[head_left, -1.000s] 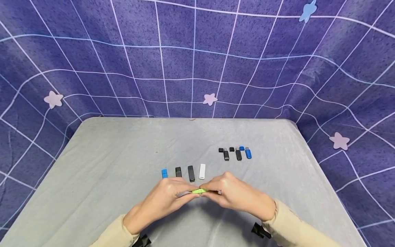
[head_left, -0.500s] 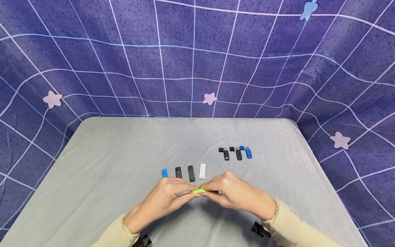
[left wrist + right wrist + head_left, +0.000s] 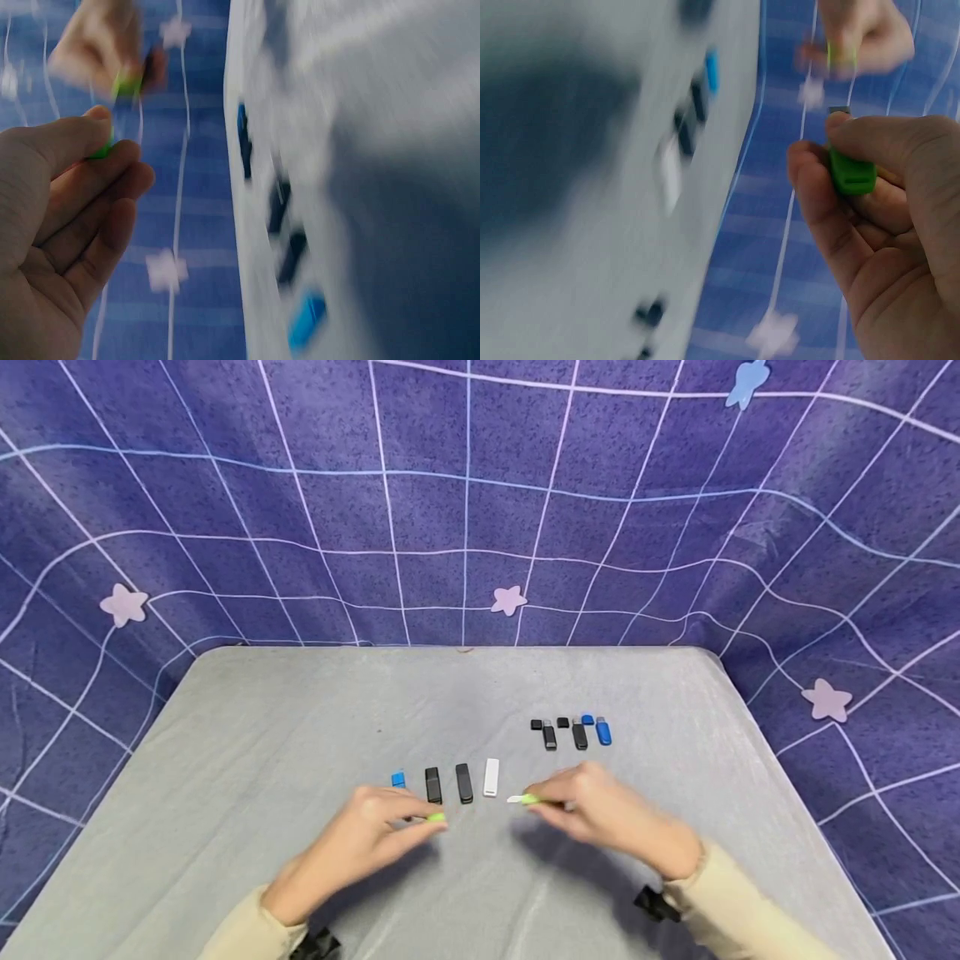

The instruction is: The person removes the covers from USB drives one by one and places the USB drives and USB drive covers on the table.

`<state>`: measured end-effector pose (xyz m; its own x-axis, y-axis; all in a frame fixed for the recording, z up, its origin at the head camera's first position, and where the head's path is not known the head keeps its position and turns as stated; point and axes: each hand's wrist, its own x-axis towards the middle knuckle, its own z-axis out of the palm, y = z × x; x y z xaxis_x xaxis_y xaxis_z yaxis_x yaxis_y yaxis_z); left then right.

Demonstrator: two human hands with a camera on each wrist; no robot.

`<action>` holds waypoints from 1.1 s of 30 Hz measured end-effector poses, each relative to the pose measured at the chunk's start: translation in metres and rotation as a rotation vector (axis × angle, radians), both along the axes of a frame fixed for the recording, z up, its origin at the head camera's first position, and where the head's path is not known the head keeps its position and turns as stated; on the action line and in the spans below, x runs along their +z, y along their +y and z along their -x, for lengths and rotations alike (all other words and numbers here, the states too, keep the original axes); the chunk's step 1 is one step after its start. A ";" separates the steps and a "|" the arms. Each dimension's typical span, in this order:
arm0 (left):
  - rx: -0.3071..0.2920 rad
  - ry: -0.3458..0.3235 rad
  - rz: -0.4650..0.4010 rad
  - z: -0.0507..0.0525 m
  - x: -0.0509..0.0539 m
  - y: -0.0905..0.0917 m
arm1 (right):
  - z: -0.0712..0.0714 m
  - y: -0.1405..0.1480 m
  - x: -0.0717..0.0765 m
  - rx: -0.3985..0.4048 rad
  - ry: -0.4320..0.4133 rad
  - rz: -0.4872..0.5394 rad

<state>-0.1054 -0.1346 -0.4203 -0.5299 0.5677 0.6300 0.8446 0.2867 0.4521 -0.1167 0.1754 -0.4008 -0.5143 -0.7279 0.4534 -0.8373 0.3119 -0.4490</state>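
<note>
Head view: left hand (image 3: 367,827) pinches small lime-green plastic cap (image 3: 437,817), right hand (image 3: 600,802) pinches lime-green USB stick (image 3: 529,799), plug (image 3: 514,799) bare, over grey cloth-covered bench (image 3: 300,718). Seemingly uncapping step; next likely calls for setting both down.

Green USB stick (image 3: 855,174) made in smooth plastic, tipped with metal plug (image 3: 840,110), counter (image 3: 300,710) covered in matt cloth (image 3: 225,777), upper head view hung with creased fabric (image 3: 435,539)

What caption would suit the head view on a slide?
The left hand pinches a green cap, and the right hand an uncapped green USB stick, above a grey cloth.
</note>
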 end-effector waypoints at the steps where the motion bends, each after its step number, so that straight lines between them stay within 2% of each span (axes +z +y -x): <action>1: 0.037 -0.011 -0.011 0.001 -0.001 -0.006 | 0.001 0.007 -0.001 -0.039 0.013 0.022; 3: 0.107 -0.044 -0.013 0.002 -0.003 -0.013 | 0.003 0.019 -0.002 -0.102 0.011 0.060; 6: 0.115 -0.123 -0.001 0.003 -0.005 -0.013 | 0.005 0.023 -0.004 -0.132 0.006 0.057; 9: 0.115 -0.159 -0.010 0.001 -0.007 -0.007 | 0.004 0.021 -0.007 -0.149 -0.006 0.029; 14: 0.180 -0.161 -0.001 -0.001 -0.007 0.000 | 0.003 0.018 -0.009 -0.183 -0.022 0.025; 18: 0.213 -0.192 0.033 -0.002 -0.006 0.001 | 0.003 0.018 -0.008 -0.198 -0.031 0.027; 24: 0.228 -0.234 0.101 -0.002 -0.005 0.003 | 0.003 0.018 -0.008 -0.240 0.006 -0.025; 28: 0.220 -0.247 0.109 0.000 -0.004 0.005 | 0.004 0.017 -0.008 -0.286 0.031 -0.051; 33: 0.205 -0.257 0.093 0.003 -0.002 0.009 | 0.004 0.015 -0.007 -0.361 -0.022 -0.034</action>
<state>-0.1085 -0.1260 -0.4224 -0.7733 0.4823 0.4116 0.6275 0.4886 0.6062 -0.1208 0.1901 -0.4077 -0.7503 -0.5126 0.4175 -0.6608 0.6007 -0.4500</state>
